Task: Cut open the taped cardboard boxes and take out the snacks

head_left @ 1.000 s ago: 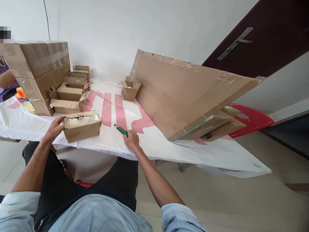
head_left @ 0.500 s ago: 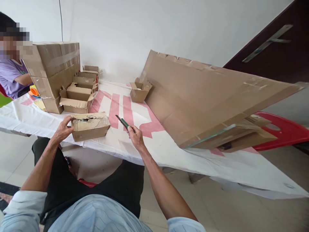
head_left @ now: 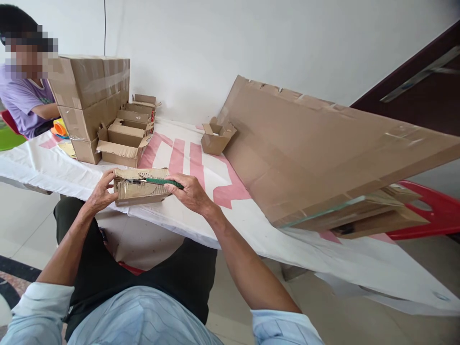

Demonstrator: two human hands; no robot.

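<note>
A small cardboard box with a torn, ragged top sits at the table's front edge. My left hand grips its left end, thumb and fingers around the corner. In my right hand is a green utility knife, held almost level over the box. The knife's tip reaches the torn opening in the top; whether the blade is in the cardboard I cannot tell. Behind the box stands a row of open cardboard boxes.
Taped cartons are stacked at the left, near a person in a purple shirt. A small open box leans by a large tilted cardboard sheet. A red chair stands at the right. White cloth covers the table.
My right hand has brought the knife left, from beside the box to over its torn top. My left hand still holds the box. The whole view has shifted slightly.
</note>
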